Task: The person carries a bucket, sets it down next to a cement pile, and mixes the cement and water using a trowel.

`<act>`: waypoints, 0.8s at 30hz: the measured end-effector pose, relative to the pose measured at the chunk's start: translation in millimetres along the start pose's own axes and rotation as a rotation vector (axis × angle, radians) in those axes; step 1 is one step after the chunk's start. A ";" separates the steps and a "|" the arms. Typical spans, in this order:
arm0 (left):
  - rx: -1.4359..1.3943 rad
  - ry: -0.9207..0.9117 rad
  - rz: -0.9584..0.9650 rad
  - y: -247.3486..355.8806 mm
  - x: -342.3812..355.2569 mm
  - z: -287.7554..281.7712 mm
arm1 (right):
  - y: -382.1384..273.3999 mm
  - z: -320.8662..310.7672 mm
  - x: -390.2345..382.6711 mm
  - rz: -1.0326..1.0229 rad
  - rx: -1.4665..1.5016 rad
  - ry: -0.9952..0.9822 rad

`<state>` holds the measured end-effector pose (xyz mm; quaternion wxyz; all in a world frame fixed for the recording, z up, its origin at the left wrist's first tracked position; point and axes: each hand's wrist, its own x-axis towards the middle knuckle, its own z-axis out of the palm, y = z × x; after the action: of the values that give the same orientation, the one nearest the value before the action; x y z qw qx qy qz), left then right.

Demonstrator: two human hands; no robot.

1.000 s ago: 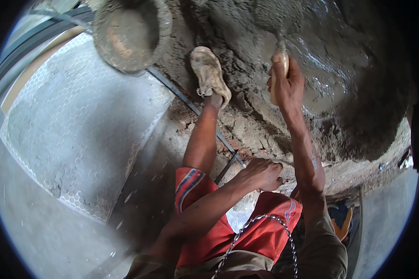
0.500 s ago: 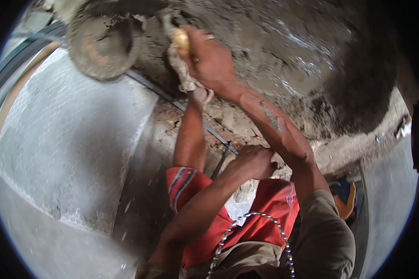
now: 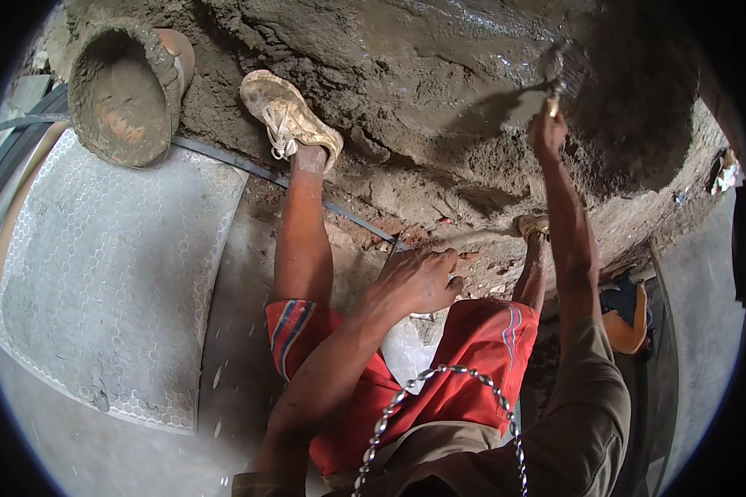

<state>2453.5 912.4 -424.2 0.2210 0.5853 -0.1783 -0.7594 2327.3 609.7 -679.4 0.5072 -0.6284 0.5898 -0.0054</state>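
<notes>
My right hand is shut on the handle of a trowel, whose blade lies on wet grey mortar at the upper right, its outline partly lost in the mortar's colour. My left hand hangs over the rubble edge between my knees, fingers loosely bent and thumb apart, with nothing seen in it. My left shoe, dirty pale with laces, rests on the mortar; my right shoe shows behind my right forearm.
A mortar-caked round container sits at the upper left. A grey sheet with hexagon pattern lies on the left. A metal strip runs along the mortar's lower edge. An orange-and-dark item lies at the right beside a grey slab.
The trowel swung left toward the container half a second ago and is now back at the right. My left hand is slightly higher in view. The view has shifted.
</notes>
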 end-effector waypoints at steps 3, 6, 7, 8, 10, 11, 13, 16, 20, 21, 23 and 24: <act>0.005 0.026 0.008 -5.6 3.7 4.6 | -8.5 51.5 -42.7 -0.115 -0.104 -0.028; 0.028 0.018 0.002 -4.7 2.9 -0.8 | -32.9 106.2 -80.8 -0.078 -0.104 -0.263; 0.042 -0.010 -0.017 -5.5 0.0 -4.1 | -52.5 131.7 -103.6 -0.048 -0.033 -0.358; 0.040 -0.007 -0.015 -3.2 -1.0 -4.7 | -65.4 149.2 -113.7 0.039 -0.026 -0.400; 0.032 0.029 0.009 0.5 1.5 -5.1 | -66.7 178.5 -122.4 0.116 -0.008 -0.393; 0.029 0.034 0.010 2.8 2.0 -6.5 | -69.3 189.9 -126.8 0.170 0.149 -0.407; 0.010 0.030 0.040 5.9 1.8 -10.8 | -76.7 200.5 -135.9 0.208 0.325 -0.423; 0.017 -0.001 -0.012 -2.4 -7.8 -14.3 | -95.3 222.8 -168.7 0.271 0.347 -0.454; -0.053 0.039 0.124 4.8 -9.7 -10.7 | -138.2 199.1 -185.9 0.075 0.217 -0.511; -0.052 -0.025 0.081 5.0 -10.6 -14.8 | -149.4 201.3 -197.6 0.046 0.197 -0.498; -0.023 -0.091 0.103 8.5 -6.4 -14.6 | -183.9 199.1 -216.7 -0.016 0.158 -0.523; 0.012 -0.176 0.115 8.0 -5.5 -14.3 | -197.6 201.0 -226.6 -0.063 0.129 -0.535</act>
<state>2469.5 908.5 -419.2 0.2440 0.5064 -0.2350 -0.7930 2525.4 864.2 -515.8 0.6833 -0.5920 0.4135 0.1077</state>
